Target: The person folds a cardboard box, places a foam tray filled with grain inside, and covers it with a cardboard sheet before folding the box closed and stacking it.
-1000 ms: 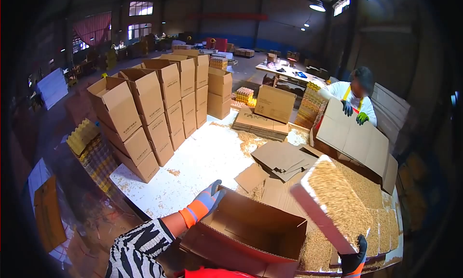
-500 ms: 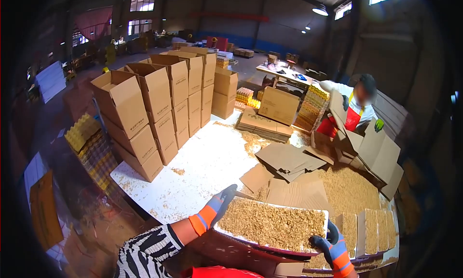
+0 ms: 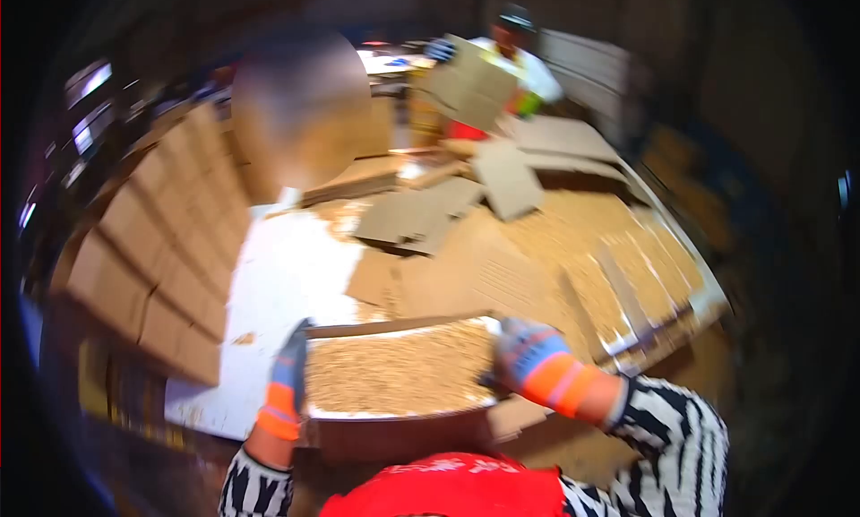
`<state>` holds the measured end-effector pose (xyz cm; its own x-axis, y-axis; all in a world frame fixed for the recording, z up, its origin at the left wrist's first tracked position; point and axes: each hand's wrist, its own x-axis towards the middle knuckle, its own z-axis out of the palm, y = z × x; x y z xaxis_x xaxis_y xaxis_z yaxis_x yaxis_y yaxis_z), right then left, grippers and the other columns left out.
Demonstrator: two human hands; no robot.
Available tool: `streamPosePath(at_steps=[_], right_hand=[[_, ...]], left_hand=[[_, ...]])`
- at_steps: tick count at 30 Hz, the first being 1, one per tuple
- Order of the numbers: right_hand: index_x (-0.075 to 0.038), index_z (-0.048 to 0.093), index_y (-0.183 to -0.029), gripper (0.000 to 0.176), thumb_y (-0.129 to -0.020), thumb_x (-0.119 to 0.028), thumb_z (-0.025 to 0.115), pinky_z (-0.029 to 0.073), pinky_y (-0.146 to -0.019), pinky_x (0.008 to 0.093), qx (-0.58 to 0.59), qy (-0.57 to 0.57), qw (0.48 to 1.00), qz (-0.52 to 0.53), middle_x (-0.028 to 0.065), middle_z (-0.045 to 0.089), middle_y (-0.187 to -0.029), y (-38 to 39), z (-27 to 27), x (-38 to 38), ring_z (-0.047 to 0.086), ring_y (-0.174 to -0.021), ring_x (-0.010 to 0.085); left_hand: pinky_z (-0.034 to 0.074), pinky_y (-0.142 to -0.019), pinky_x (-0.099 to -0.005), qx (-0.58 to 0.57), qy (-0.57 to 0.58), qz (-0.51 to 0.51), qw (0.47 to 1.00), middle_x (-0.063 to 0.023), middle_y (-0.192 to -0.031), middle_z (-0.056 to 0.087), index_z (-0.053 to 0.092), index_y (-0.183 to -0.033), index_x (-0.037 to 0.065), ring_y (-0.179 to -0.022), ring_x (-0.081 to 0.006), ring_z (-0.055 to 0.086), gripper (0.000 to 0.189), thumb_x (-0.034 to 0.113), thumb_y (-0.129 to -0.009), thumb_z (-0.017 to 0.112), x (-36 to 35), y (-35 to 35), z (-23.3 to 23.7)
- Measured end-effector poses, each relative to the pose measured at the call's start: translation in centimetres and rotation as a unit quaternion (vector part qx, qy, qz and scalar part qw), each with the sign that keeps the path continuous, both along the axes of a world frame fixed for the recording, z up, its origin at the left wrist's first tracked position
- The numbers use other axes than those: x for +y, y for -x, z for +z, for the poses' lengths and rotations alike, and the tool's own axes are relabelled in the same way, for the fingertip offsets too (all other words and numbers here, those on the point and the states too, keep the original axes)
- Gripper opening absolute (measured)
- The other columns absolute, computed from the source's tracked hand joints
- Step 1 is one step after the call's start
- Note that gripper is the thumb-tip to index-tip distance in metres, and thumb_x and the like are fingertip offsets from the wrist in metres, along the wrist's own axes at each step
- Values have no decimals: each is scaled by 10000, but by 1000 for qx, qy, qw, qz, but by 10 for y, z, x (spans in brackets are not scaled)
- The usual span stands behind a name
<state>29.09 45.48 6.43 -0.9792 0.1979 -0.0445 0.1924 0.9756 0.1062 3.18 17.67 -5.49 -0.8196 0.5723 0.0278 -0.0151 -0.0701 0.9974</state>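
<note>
I judge this carton (image 3: 403, 436) only part done: the tray of shavings (image 3: 394, 369) lies level at its mouth, fill facing up, but I see no flap closed over it. How deep the tray sits is hidden from me. My left hand (image 3: 291, 365) lies against the tray's left end, fingers close together; whether they pinch it or the carton wall, I cannot tell. My right hand (image 3: 528, 347) has its fingers curled over the right end, gripping the tray.

Left of the carton, stacked boxes (image 3: 170, 248) stand on the table (image 3: 278, 284). Right of it, more filled trays (image 3: 596, 288) lie unboxed, so I reckon plenty is left. Beyond it are loose cardboard sheets (image 3: 421, 212) and a co-worker (image 3: 537, 82) holding a cardboard piece (image 3: 470, 85).
</note>
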Motion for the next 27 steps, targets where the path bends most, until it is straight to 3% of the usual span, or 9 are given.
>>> streamPosePath(at_steps=[5, 9, 10, 12, 15, 16, 19, 24, 27], right_hand=[[-36, 490, -1271, 677, -769, -421, 730, 503, -800, 408, 230, 301, 919, -106, 194, 568, -1084, -33, -15, 7, 596, -931, 325], [-60, 431, -1350, 646, -783, -100, 740, 482, -842, 288, 544, 427, 605, -394, 104, 554, -1213, -101, -85, 92, 564, -970, 190], [-67, 401, -1376, 666, -793, -73, 724, 490, -798, 274, 650, 318, 566, -395, 79, 555, -1191, -135, -135, 153, 563, -934, 173], [-43, 476, -1204, 501, -809, -211, 733, 477, -708, 304, 740, 388, 343, -429, 61, 568, -983, -203, -197, 252, 562, -863, 166], [-134, 517, -694, 412, -767, -475, 737, 424, -489, 324, 580, 659, 189, -441, 34, 498, -597, -260, -224, 312, 528, -555, 173], [-198, 405, -551, 544, -688, -603, 742, 377, -405, 335, 553, 514, 271, -596, 22, 414, -486, -234, -189, 301, 437, -414, 184], [-77, 547, -625, 629, -631, -678, 733, 392, -418, 369, 463, 441, 421, -644, 60, 505, -550, -237, -208, 330, 482, -449, 187], [-25, 639, -795, 376, -640, -293, 852, 353, -377, 305, 595, 393, 412, -568, 53, 568, -608, -241, -225, 329, 456, -409, 154], [-70, 586, -728, 346, -682, -336, 802, 359, -370, 306, 575, 400, 400, -591, 70, 528, -557, -243, -212, 293, 448, -378, 179]], left_hand=[[249, -1094, -320, 62, 16, -3, 998, -103, -1298, 505, 447, -1329, -35, -1244, -188, 414, 443, 240, -982, 436, -2, -10, 26], [241, -1100, -332, 55, 14, 30, 998, -115, -1327, 473, 447, -1327, -34, -1259, -189, 394, 456, 270, -987, 439, -8, 1, 12], [240, -1105, -341, 68, 22, 23, 997, -121, -1327, 471, 442, -1329, -37, -1265, -190, 387, 463, 281, -992, 434, -7, -2, 15], [249, -1102, -342, 61, 33, 35, 997, -123, -1323, 469, 435, -1333, -36, -1261, -192, 389, 451, 265, -997, 417, -6, -3, 15], [284, -1074, -332, -39, -20, -18, 999, -104, -1279, 473, 443, -1320, -34, -1210, -185, 416, 424, 246, -1003, 400, -3, -2, 22], [291, -1069, -332, -12, 16, -14, 1000, -98, -1269, 475, 445, -1316, -33, -1199, -182, 421, 420, 245, -1003, 399, -1, -4, 29], [321, -1044, -333, -12, 18, -24, 999, -85, -1237, 484, 453, -1305, -14, -1165, -173, 438, 419, 267, -998, 407, 0, -6, 33], [355, -1017, -327, -94, -34, -75, 992, -76, -1206, 513, 466, -1289, 4, -1138, -178, 470, 429, 306, -987, 426, 13, -12, 44], [341, -1030, -322, -62, -23, -52, 996, -79, -1215, 517, 474, -1289, 3, -1157, -188, 465, 436, 309, -979, 447, 8, -15, 44]])
